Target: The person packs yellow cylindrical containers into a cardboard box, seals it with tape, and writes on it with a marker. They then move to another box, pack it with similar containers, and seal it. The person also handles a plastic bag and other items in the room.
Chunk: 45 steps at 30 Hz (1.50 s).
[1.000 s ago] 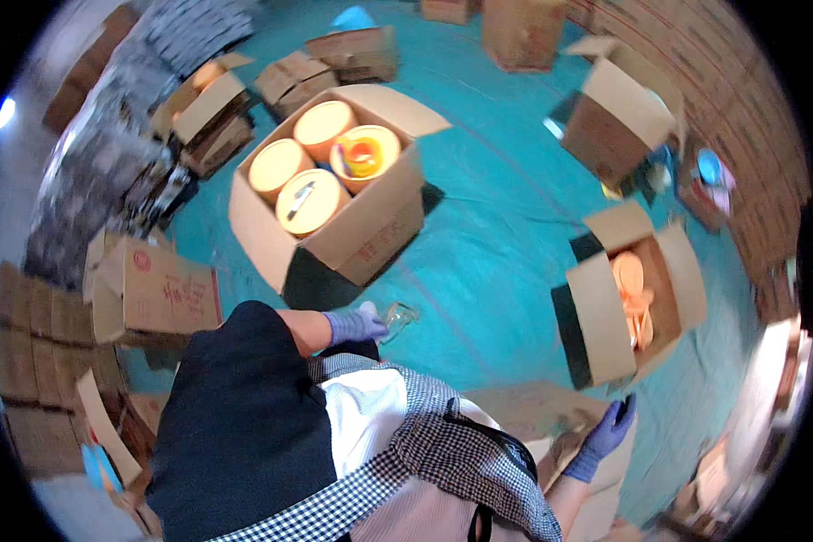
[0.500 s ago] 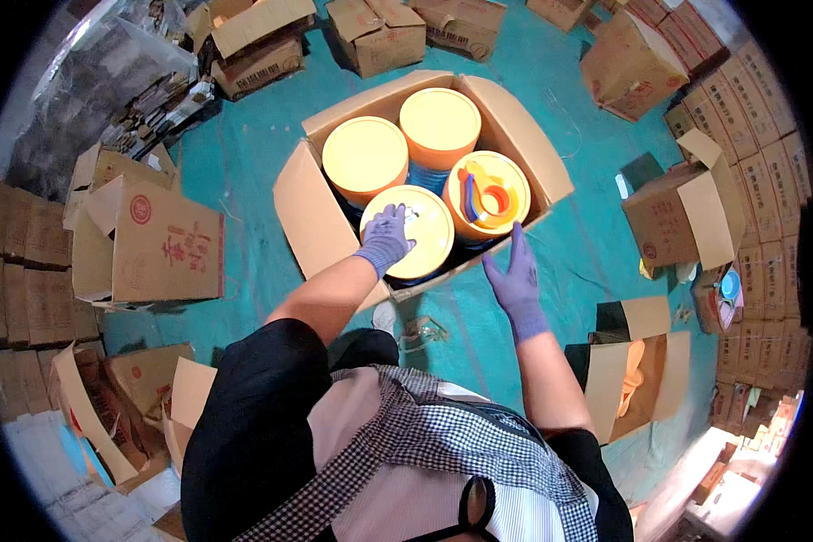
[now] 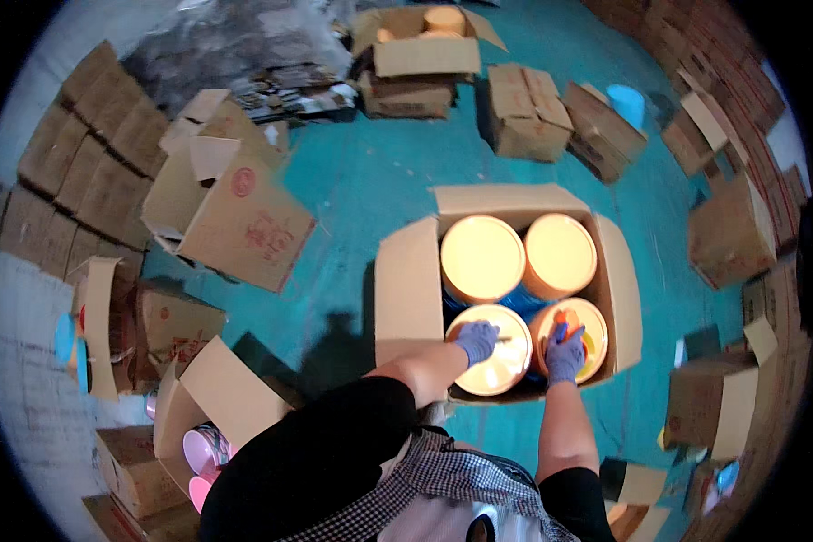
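In the open carton [image 3: 406, 298], the front-left tub [image 3: 492, 372] is touched by the left hand [image 3: 477, 343]; colourful pieces [image 3: 566, 319] on the front-right tub [image 3: 597, 331] are touched by the right hand [image 3: 565, 357]. Whether anything is held in either grip cannot be told.

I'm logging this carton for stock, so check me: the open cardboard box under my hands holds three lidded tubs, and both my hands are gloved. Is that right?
Not quite: the head view shows four lidded tubs in the open cardboard box, not three. Your left hand and right hand are both gloved, as you said.
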Motion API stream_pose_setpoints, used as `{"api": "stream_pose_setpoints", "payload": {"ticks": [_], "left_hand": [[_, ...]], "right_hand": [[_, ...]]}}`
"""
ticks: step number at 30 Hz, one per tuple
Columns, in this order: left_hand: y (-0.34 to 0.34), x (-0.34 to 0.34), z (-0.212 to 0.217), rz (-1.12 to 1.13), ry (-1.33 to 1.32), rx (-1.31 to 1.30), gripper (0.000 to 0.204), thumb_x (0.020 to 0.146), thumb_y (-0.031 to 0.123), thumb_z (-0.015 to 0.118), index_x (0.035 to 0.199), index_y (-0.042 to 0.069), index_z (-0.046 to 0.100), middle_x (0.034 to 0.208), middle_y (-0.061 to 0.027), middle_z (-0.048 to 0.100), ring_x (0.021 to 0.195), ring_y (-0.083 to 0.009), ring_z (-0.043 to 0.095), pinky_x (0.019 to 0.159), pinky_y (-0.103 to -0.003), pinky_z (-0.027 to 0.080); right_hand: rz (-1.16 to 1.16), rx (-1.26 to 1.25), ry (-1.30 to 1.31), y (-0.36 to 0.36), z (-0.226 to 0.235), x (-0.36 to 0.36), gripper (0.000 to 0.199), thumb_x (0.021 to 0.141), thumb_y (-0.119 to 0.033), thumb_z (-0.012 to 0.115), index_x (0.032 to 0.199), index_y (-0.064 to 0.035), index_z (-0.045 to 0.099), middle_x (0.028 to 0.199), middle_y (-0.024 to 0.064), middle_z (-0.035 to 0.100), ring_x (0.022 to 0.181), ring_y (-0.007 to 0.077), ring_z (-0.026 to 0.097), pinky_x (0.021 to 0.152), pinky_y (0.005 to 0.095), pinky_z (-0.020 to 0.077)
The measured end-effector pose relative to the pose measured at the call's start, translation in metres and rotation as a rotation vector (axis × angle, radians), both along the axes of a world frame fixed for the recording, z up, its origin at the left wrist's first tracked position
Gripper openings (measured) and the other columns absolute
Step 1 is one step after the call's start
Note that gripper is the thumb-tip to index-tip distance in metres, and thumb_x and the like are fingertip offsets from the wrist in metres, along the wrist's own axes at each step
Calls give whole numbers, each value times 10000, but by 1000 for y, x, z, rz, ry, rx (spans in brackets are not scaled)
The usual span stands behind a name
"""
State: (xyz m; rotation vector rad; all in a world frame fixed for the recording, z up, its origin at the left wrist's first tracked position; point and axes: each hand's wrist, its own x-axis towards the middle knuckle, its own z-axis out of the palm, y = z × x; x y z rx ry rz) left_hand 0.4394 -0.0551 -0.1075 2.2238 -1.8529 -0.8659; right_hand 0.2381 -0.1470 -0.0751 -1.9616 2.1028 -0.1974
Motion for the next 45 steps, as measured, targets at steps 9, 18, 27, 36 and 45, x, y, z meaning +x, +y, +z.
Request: {"api": "stream_pose_setpoints", "payload": {"ticks": [9,18,27,36,45], "left_hand": [[59,89,57,214,545,283,460,764,503,725,868,58,673,750,-71,672,639,-189,629,605,-331,506],[172,307,-10,360,673,354,587,774,651,657,849,68,666,728,-37,628,616,-153,564,557,-323,445],[147,485,94,525,1634,265,376,972,321,561,1263,92,628,850,55,552,721,-39,455,620,-199,364],[85,586,122,298,1689,124,327,931,321,619,1084,33,645,877,-26,644,791,-140,588,705,-293,465],[-81,667,203,-414,437,-155,394,903,229,585,1268,81,564,1066,-179,658,972,-274,649,837,-369,516]], "right_hand": [[-2,32,-109,-7,-25,-10,861,894,-476,542,1466,70,202,1116,351,602,1013,453,614,856,496,486],[-87,-10,-1139,-28,-2,50,615,877,-62,598,1446,-52,366,1152,98,604,914,205,614,799,326,529],[230,1083,-1611,71,175,425,749,862,-253,654,1468,-3,293,1423,127,459,1296,285,463,1106,416,347],[281,1303,-1693,31,175,520,672,881,-219,645,1433,27,351,1387,139,507,1256,277,515,1075,408,398],[-13,1048,-1838,-66,211,599,638,897,-181,632,1443,-15,348,1385,94,499,1267,243,497,1067,368,401]]}}
